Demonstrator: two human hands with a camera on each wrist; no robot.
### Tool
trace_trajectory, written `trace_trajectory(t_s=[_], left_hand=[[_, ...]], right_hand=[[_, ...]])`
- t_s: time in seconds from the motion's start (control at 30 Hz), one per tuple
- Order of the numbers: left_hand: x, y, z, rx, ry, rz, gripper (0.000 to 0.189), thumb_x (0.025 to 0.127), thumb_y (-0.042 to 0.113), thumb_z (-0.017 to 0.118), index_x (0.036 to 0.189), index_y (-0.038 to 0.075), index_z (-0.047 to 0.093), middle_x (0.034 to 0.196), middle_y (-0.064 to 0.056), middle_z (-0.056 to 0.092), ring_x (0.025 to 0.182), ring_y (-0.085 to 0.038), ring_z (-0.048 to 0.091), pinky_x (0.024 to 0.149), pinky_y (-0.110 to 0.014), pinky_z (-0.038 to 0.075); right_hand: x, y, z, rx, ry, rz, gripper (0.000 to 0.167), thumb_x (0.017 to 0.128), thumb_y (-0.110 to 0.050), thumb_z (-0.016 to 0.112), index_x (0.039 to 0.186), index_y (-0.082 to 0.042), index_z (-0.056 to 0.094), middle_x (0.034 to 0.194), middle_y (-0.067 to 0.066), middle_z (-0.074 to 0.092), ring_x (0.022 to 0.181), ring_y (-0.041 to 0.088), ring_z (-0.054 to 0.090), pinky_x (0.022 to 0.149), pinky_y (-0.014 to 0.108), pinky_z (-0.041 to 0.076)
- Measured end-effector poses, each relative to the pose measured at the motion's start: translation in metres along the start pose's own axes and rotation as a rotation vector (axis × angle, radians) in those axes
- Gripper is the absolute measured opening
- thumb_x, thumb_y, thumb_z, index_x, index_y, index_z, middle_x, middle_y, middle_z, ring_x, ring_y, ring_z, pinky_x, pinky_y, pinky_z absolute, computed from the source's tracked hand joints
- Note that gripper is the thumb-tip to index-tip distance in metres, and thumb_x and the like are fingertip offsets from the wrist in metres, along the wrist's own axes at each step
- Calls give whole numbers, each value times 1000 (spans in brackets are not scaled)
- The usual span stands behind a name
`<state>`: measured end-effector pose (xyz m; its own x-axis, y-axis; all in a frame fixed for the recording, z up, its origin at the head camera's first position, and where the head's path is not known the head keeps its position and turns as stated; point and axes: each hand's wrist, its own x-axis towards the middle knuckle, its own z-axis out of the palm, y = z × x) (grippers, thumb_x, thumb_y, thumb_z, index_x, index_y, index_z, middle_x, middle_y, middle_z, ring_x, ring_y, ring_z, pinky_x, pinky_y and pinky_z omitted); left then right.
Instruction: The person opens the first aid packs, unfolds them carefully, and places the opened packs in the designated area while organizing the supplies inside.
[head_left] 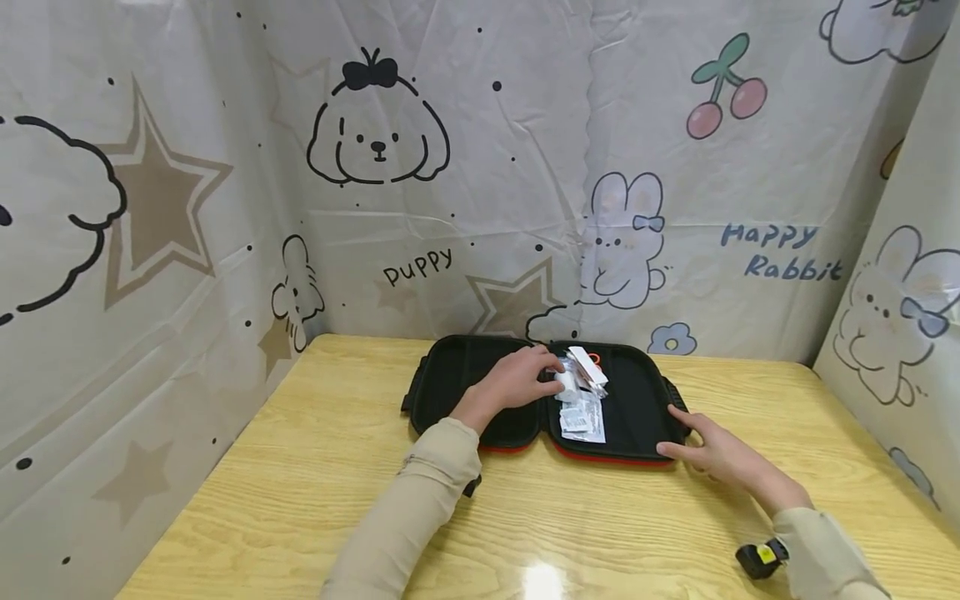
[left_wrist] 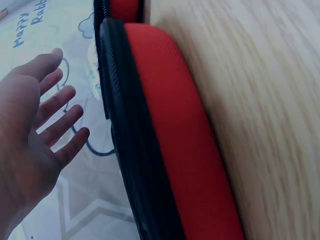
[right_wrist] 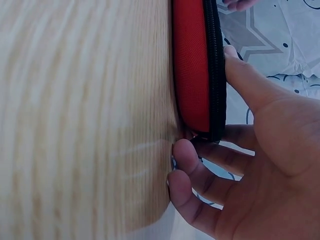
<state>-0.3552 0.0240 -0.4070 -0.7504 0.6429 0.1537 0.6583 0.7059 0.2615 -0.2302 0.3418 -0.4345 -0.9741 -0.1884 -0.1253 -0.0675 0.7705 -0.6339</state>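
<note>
A zip case (head_left: 630,400), black inside and red outside, lies open flat on the table, its two halves side by side. My left hand (head_left: 517,379) reaches over the middle, fingers spread and loosely bent, fingertips right at a white roll in clear wrapping (head_left: 567,385). In the left wrist view the left hand (left_wrist: 37,115) shows nothing in its palm. Below the roll lie flat white packets (head_left: 582,419); a white strip-like pack (head_left: 588,367) and an orange loop (head_left: 595,359) lie above. My right hand (head_left: 720,454) holds the case's right end, thumb on the rim, fingers curled at its side.
The wooden table (head_left: 300,467) carries the case near its back edge. A printed cloth (head_left: 480,167) hangs behind and at both sides. A small black device with a yellow mark (head_left: 761,558) sits at the right wrist.
</note>
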Motion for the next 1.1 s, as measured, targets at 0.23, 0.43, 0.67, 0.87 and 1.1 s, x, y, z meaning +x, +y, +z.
trace_trajectory(t_s=[0.23,0.43,0.67,0.87,1.1], left_hand=[[13,5,14,44,-5,-6,45,94,48,64,133,26,62,140,0,55,127,-21,48,111,-43,38],[16,2,23,57,-31,-10,54,92,50,67,139,27,57,146,1,52,129,-21,46,110,-43,37],[20,2,28,136,-12,10,45,91,45,68,132,28,63,142,6,56,125,-18,51,104,-40,40],[21,5,25,210,27,57,30,94,38,65,122,29,70,127,7,65,111,-13,59,92,-34,44],[20,9,26,237,-22,63,38,91,43,68,127,31,67,128,4,60,113,-16,55,94,-35,43]], right_hand=[[-1,1,-1,45,-9,-1,93,93,-43,67,157,1,17,134,32,33,54,12,43,51,26,39],[-2,0,-1,34,-6,-4,92,93,-44,67,157,1,17,136,33,33,54,12,44,50,26,39],[-2,-1,-1,17,0,-5,92,93,-44,66,157,0,18,137,33,34,60,15,49,52,26,40],[-1,-2,-2,8,7,-14,92,93,-44,67,157,2,19,137,33,34,61,16,50,53,26,40],[-1,0,-1,1,9,-16,92,93,-44,67,156,2,19,135,33,35,60,15,50,53,26,40]])
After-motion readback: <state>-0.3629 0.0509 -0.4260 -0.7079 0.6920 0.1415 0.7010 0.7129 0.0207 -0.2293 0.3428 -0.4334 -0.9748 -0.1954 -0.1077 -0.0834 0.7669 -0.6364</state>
